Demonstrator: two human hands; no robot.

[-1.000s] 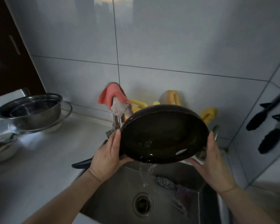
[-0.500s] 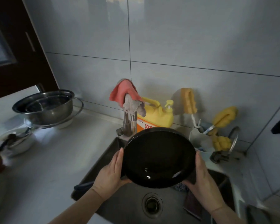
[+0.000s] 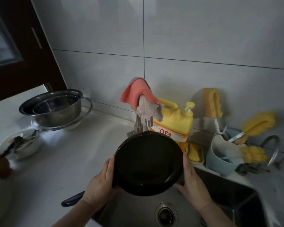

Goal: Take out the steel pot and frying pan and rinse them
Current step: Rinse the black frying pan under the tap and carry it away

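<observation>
Head view of a kitchen sink (image 3: 236, 199) w/ 2 bare hands holding a black frying pan (image 3: 147, 163) above the basin, tilted toward the viewer, a little water pooled at its low edge. Left hand (image 3: 102, 184) presses flat on the pan's left rim, fingers together; right hand (image 3: 192, 182) does the same on the right rim. Pan handle (image 3: 72, 199) points down-left over the counter edge. Steel pot (image 3: 52, 107) sits on the counter (image 3: 69, 161) at left, well apart from the pan. A pink cloth (image 3: 136, 94) hangs over the faucet (image 3: 141, 123), yellow soap bottle (image 3: 175, 122) just behind.
</observation>
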